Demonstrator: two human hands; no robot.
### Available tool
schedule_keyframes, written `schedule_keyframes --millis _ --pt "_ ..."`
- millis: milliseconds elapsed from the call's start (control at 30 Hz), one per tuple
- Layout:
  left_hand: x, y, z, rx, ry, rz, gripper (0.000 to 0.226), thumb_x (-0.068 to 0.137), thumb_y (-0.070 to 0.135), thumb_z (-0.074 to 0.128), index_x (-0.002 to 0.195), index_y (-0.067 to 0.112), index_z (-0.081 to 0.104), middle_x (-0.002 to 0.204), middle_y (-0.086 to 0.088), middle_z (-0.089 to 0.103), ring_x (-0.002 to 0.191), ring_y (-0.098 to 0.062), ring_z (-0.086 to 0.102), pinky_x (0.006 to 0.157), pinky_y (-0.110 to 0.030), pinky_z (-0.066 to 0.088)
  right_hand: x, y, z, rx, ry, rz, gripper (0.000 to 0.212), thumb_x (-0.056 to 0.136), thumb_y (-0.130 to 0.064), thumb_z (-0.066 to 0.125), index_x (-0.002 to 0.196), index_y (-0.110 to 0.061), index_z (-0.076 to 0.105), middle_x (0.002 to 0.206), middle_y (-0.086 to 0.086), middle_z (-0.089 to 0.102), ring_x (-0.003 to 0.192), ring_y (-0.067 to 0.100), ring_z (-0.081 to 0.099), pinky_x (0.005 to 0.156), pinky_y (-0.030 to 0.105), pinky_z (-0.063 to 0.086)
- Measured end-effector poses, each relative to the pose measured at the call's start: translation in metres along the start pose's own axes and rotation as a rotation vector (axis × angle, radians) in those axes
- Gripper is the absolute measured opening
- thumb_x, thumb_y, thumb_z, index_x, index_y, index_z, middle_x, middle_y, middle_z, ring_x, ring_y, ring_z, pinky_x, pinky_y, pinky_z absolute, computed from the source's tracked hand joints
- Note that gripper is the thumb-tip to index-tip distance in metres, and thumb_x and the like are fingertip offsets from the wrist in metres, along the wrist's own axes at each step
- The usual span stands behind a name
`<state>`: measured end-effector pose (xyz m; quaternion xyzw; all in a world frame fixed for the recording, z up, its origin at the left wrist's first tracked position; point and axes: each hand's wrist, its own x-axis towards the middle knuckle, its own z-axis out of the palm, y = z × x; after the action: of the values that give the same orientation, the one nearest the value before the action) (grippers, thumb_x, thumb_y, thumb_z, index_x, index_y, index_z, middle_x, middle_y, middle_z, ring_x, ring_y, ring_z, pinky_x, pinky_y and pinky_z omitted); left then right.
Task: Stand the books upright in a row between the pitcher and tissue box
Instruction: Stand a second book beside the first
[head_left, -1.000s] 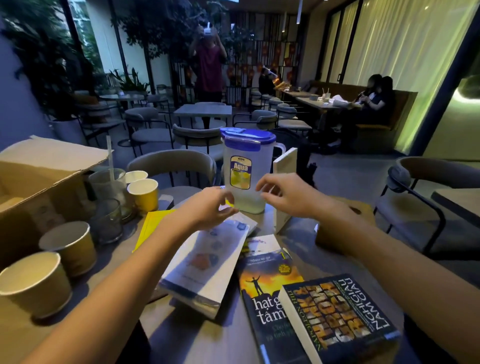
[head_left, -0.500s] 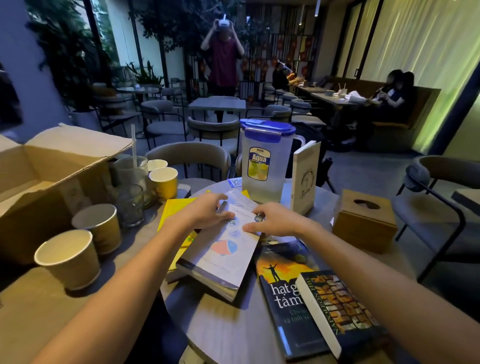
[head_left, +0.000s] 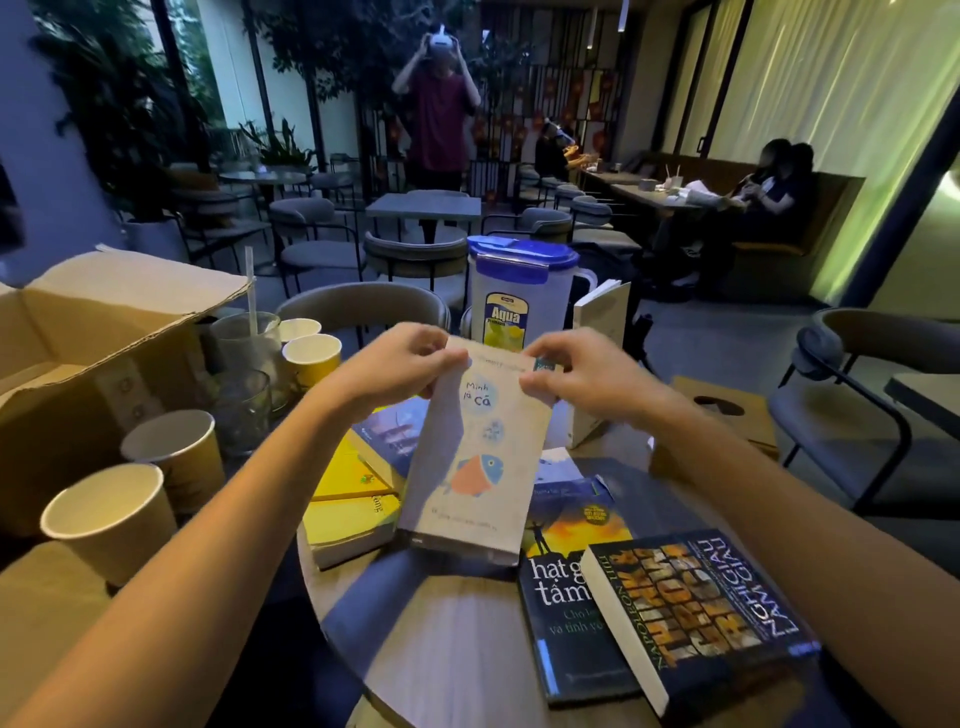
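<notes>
A pale book with a fish on its cover (head_left: 475, 457) is tilted up off the round table (head_left: 447, 634), held by its top corners. My left hand (head_left: 400, 364) grips the top left corner and my right hand (head_left: 576, 379) the top right. Behind it stands the clear pitcher with a blue lid (head_left: 517, 291). A white book (head_left: 597, 338) stands upright just right of the pitcher. The wooden tissue box (head_left: 727, 415) sits further right. Yellow books (head_left: 353, 499), a dark book with an orange sky (head_left: 571, 587) and a thick dark paperback (head_left: 701, 623) lie flat.
An open cardboard box (head_left: 98, 343) fills the left side. Several paper cups (head_left: 109, 519) and glass tumblers (head_left: 244, 405) stand beside it. Chairs (head_left: 363, 312) ring the table, one armchair (head_left: 857, 389) at right. A person stands far back among other tables.
Both hands took the fish-cover book by its top edge and lifted it from lying flat on the pile to a steep tilt. The yellow books beneath it are now uncovered.
</notes>
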<state>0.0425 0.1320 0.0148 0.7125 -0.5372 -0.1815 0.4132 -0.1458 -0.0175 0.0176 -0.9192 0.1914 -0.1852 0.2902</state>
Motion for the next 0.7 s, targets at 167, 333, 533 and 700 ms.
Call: schedule_keyframes --millis 167,333,533,700 --pt "0.014 0.056 -0.004 -0.021 0.114 0.137 0.030 0.100 0.029 0.057 0.086 0.004 0.064 0.076 -0.007 0.066 0.065 -0.013 0.060 0.062 -0.031 0.052 -0.001 -0.008 -0.056 -0.049 0.184 -0.066 0.024 0.093 -0.027 0.070 0.115 -0.016 0.070 0.104 -0.004 0.069 0.095 0.008 0.064 0.074 0.022 0.052" --pt "0.028 0.089 0.026 -0.007 0.290 0.258 0.029 0.099 0.032 0.059 0.092 0.004 0.062 0.085 -0.009 0.071 0.066 -0.013 0.066 0.058 -0.025 0.057 0.000 -0.005 -0.102 -0.159 0.288 -0.108 0.020 0.095 -0.013 0.065 0.114 -0.016 0.072 0.103 -0.005 0.066 0.087 0.004 0.061 0.075 0.019 0.048" --pt "0.046 0.088 0.084 0.036 0.308 0.317 0.019 0.091 0.029 0.071 0.096 0.013 0.061 0.085 -0.003 0.068 0.073 -0.017 0.070 0.068 -0.042 0.062 0.003 0.030 -0.119 -0.265 0.305 -0.030 0.020 0.093 -0.004 0.064 0.107 -0.014 0.076 0.104 -0.001 0.068 0.091 0.018 0.064 0.078 0.031 0.054" --pt "0.063 0.071 0.122 0.128 0.375 0.313 0.024 0.087 0.027 0.075 0.093 0.009 0.060 0.087 -0.004 0.067 0.078 -0.020 0.063 0.069 -0.041 0.056 0.006 0.067 -0.097 -0.237 0.363 0.030 0.025 0.091 0.002 0.064 0.111 -0.008 0.075 0.116 0.009 0.071 0.105 0.025 0.065 0.094 0.042 0.054"
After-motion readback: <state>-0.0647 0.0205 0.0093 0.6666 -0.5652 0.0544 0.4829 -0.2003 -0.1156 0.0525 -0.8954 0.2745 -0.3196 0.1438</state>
